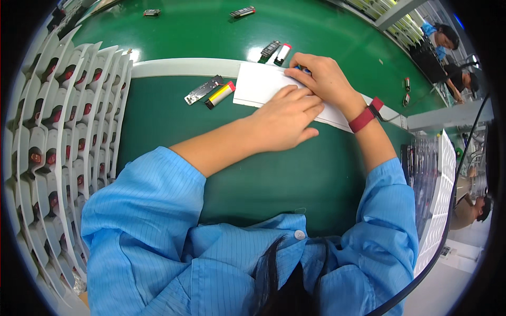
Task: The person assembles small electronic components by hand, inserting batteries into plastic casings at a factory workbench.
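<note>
A white sheet [256, 84] lies across the raised light strip at the back of my work surface. My left hand [284, 120] rests palm down on the sheet, fingers stretched out toward my right hand and thumb apart. Just beyond it, my right hand [321, 76] is closed, with fingers curled over the sheet. A small blue thing [302, 69] shows between its thumb and fingers, mostly hidden, so its kind cannot be told. Left of the sheet lie a grey circuit-board strip [203, 90] and a yellow-and-grey cylindrical cell [220, 95] with a red end.
Stacked white trays [68, 113] holding red-ended parts stand at the left. Beyond the light strip [184, 68], more boards with cells [270, 51] lie on a green belt [184, 37]. Clear plastic trays [421, 163] and a black cable [464, 152] are at the right. Other people [443, 37] sit far right.
</note>
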{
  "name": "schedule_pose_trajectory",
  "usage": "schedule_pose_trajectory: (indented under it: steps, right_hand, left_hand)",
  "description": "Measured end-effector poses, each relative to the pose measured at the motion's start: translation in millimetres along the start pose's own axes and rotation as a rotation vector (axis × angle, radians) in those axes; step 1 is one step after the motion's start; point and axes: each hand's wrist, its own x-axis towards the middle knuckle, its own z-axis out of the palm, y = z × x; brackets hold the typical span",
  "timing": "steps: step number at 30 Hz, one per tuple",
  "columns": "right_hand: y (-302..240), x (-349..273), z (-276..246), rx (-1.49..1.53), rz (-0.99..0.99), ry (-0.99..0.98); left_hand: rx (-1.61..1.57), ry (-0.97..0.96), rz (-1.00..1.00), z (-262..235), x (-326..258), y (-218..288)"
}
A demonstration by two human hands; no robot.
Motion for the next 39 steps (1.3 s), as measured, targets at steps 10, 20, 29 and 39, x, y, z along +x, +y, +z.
schedule_pose_trajectory:
  steps: [10, 20, 29, 39]
  right_hand:
    - [41.6, -23.1, -30.1, 0.237, 0.261, 0.259]
    - [75.7, -93.2, -36.9, 0.024, 0.345, 0.218]
    - [84.9, -95.9, -30.6, 0.181, 0.393, 0.324]
    - [-51.2, -211.8, -48.4, -0.238, 0.426, 0.183]
  left_hand:
    - [0.071, 0.021, -0.081, 10.4, 0.1, 6.2]
    - [0.132, -0.097, -0.092, -1.7, 4.1, 12.9]
    - [0.137, -0.108, -0.118, -3.0, 3.7, 14.5]
    - [0.046, 0.054, -0.044, 0.8, -0.1, 2.7]
